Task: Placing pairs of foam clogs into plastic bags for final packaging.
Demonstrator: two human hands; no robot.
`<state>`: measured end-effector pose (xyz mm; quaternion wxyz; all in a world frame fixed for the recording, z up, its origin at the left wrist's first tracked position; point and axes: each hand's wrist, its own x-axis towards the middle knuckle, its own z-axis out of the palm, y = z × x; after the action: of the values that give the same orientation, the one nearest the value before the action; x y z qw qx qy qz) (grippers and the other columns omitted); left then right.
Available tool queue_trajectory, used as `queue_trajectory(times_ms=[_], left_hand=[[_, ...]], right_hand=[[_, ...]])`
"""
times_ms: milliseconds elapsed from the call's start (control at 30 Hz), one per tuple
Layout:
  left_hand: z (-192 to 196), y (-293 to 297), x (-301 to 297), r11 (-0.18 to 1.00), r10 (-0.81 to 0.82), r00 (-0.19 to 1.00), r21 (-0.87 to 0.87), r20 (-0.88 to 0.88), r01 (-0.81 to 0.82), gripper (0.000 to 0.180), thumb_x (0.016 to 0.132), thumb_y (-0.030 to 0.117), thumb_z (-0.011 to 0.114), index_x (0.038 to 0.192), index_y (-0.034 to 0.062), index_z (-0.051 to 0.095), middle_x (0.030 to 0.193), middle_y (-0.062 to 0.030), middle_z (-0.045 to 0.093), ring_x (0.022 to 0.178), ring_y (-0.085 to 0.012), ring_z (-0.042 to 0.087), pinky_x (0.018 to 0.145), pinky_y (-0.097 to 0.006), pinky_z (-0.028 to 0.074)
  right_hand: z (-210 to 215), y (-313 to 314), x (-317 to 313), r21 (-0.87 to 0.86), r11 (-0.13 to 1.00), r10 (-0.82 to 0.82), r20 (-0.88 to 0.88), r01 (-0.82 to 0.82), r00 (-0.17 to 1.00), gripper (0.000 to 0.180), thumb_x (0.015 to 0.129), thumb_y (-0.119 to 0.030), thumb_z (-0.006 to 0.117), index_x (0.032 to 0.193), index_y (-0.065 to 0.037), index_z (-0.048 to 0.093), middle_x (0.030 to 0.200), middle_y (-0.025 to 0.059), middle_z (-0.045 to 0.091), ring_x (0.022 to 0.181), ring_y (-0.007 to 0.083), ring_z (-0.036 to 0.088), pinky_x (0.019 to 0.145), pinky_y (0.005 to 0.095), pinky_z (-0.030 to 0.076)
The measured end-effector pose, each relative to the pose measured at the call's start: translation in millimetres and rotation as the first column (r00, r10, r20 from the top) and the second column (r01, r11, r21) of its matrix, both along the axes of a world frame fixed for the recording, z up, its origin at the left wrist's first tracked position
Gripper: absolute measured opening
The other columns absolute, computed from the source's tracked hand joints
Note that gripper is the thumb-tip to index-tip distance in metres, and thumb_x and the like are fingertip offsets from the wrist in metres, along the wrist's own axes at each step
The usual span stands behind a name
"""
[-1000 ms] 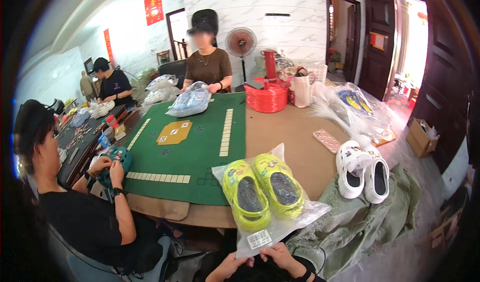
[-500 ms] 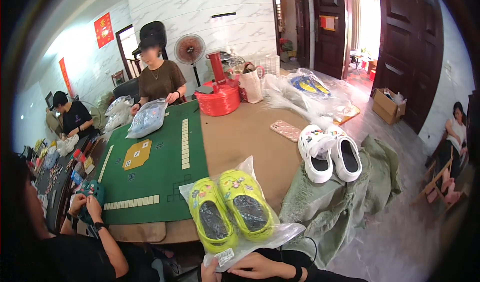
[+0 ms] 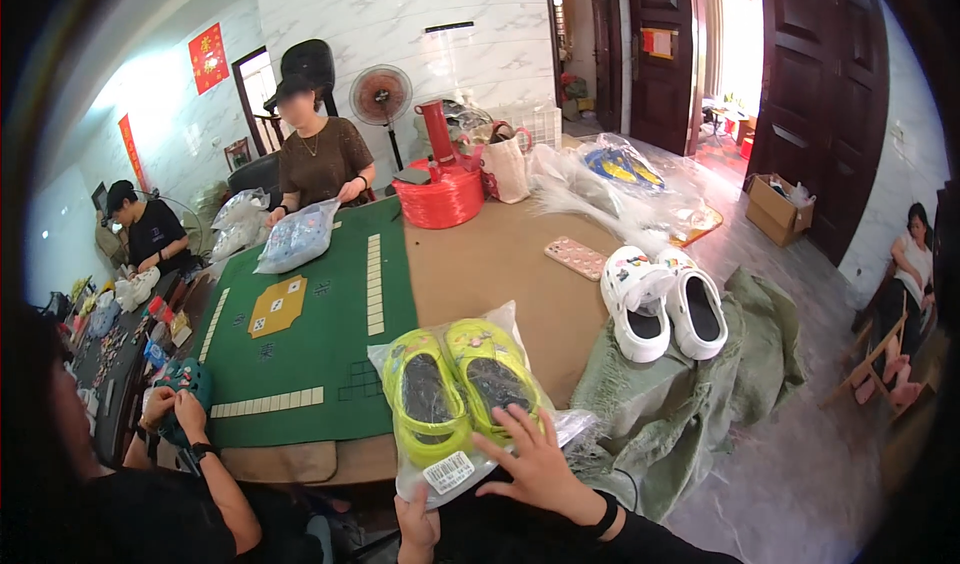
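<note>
A pair of lime-green clogs (image 3: 428,394) with small charms lies in a clear plastic bag (image 3: 510,316) at the table's near edge. A white label (image 3: 450,473) is on the bag's lower corner. My left hand (image 3: 418,526) is closed on the bag's bottom edge, below that label. Fingers spread, my right hand (image 3: 540,469) rests over the heel of the right clog, touching the plastic. To the right, a pair of white clogs (image 3: 640,329) with charms stands on a green woven sack (image 3: 690,424).
Left is a green mat (image 3: 340,364) with rows of pale tiles. Behind stand a red twine roll (image 3: 440,199) and plastic bags (image 3: 570,189); a pink phone (image 3: 575,257) lies nearer. One person (image 3: 320,164) handles a bagged pair across the table; another's hands (image 3: 175,409) work at left.
My right hand has risen from the bag's bottom edge onto the bag, its fingers spreading. The bag's loose right flap has been drawn in, and the label now faces up more fully.
</note>
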<state>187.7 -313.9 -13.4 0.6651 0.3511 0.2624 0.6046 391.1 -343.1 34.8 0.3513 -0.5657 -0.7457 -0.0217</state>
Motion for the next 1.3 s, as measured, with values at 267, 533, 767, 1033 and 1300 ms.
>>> queue_trajectory(times_ms=[267, 533, 767, 1033, 1300], left_hand=[[8.3, 35.4, -11.2, 0.994, 0.112, 0.976, 0.038, -0.188, -0.106, 0.031, 0.091, 0.008, 0.055, 0.118, -0.0073, 0.054, 0.113, -0.0109, 0.061, 0.104, -0.0182, 0.058, 0.091, -0.031, 0.044], [-2.5, 63.3, -16.2, 0.965, 0.261, 0.87, 0.102, -0.419, -0.24, 0.02, 0.091, 0.01, 0.057, 0.099, -0.0066, 0.063, 0.1, -0.0068, 0.064, 0.091, -0.0135, 0.058, 0.082, -0.028, 0.046], [-15.9, 77.7, -5.8, 0.879, 0.467, 0.574, 0.421, -0.673, -0.222, 0.017, 0.09, 0.012, 0.059, 0.086, -0.0037, 0.063, 0.083, -0.0074, 0.064, 0.079, -0.0123, 0.056, 0.074, -0.028, 0.045], [-33.4, 88.7, 10.0, 0.858, 0.514, 0.604, 0.373, -0.609, -0.354, 0.018, 0.088, 0.012, 0.062, 0.077, 0.0003, 0.052, 0.07, -0.0028, 0.052, 0.067, -0.0111, 0.047, 0.062, -0.028, 0.041], [-55.6, 80.1, 14.5, 0.795, 0.603, 0.405, 0.48, -0.687, -0.37, 0.022, 0.081, 0.02, 0.072, 0.08, 0.0037, 0.057, 0.063, -0.0085, 0.057, 0.056, -0.0199, 0.056, 0.055, -0.033, 0.045]], right_hand=[[-10.4, 37.2, 5.9, 0.044, 0.997, -0.053, -0.087, 0.057, 0.995, 0.074, 0.068, -0.039, 0.076, 0.134, -0.021, 0.047, 0.14, 0.02, 0.035, 0.126, 0.0394, 0.035, 0.099, 0.0552, 0.03], [-24.1, 52.1, -2.8, 0.086, 0.987, -0.138, 0.041, 0.134, 0.99, 0.062, 0.063, -0.02, 0.075, 0.122, -0.016, 0.055, 0.127, 0.0124, 0.046, 0.124, 0.0344, 0.039, 0.103, 0.055, 0.027], [-37.3, 50.9, 13.2, 0.053, 0.957, -0.284, -0.024, 0.284, 0.959, 0.062, 0.052, -0.005, 0.069, 0.112, -0.012, 0.058, 0.127, 0.0093, 0.046, 0.129, 0.0355, 0.034, 0.103, 0.0704, 0.012], [-73.8, 75.1, 2.5, 0.19, 0.942, -0.213, -0.291, 0.275, 0.933, 0.063, 0.052, -0.002, 0.069, 0.114, -0.01, 0.055, 0.136, 0.0179, 0.038, 0.13, 0.0476, 0.025, 0.104, 0.0626, 0.02], [-62.0, 75.3, 2.0, 0.14, 0.9, -0.392, -0.158, 0.414, 0.906, 0.053, 0.059, -0.002, 0.063, 0.111, -0.005, 0.053, 0.14, 0.0201, 0.036, 0.132, 0.0469, 0.026, 0.104, 0.0583, 0.023]])
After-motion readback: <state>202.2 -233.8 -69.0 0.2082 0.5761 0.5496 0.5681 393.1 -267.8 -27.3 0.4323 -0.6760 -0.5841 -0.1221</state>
